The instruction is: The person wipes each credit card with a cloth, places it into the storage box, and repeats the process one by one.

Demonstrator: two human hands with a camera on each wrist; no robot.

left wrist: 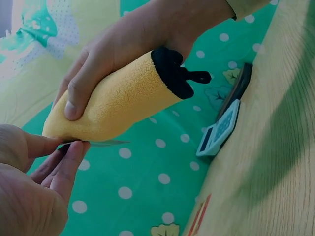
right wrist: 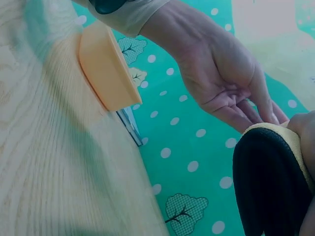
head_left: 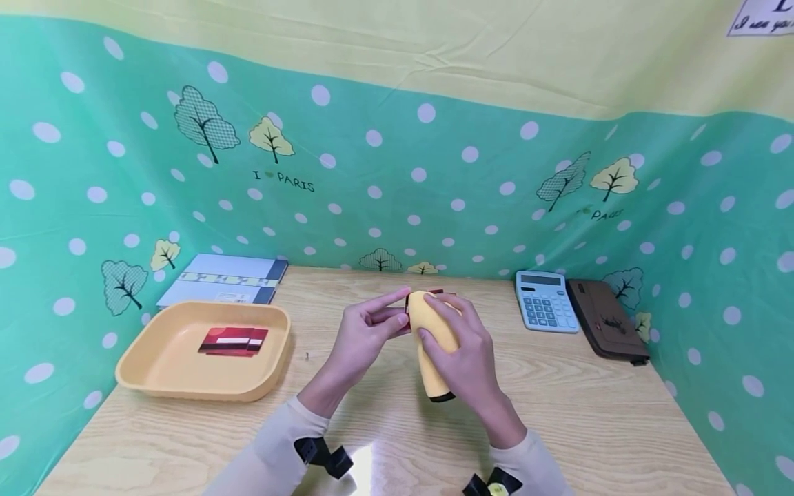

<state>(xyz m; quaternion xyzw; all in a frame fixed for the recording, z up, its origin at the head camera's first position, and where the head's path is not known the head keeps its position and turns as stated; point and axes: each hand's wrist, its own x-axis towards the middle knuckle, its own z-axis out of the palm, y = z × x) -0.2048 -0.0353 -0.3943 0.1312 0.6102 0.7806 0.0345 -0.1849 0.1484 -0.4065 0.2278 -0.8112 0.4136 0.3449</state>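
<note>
My left hand (head_left: 366, 334) pinches a thin dark-red card (left wrist: 110, 143) between thumb and fingertips, above the middle of the table. In my right hand (head_left: 466, 348) is a fuzzy yellow cloth pad (head_left: 434, 334) with a black end and a small black loop, gripped with thumb and fingers around it. The yellow side lies over the card and covers most of it in the head view. The left fingertips are right at the pad's far end. Behind the hands, another red card (left wrist: 199, 216) lies on the wooden table (head_left: 372, 413).
To the left stands a shallow orange basin (head_left: 282, 344) with red cards (head_left: 232, 342) in it. A blue-and-white box (head_left: 223, 279) is behind the basin. A light blue calculator (head_left: 546, 303) and a brown zipped case (head_left: 604, 320) lie at the back right. Patterned curtain (head_left: 434, 172) surrounds the table.
</note>
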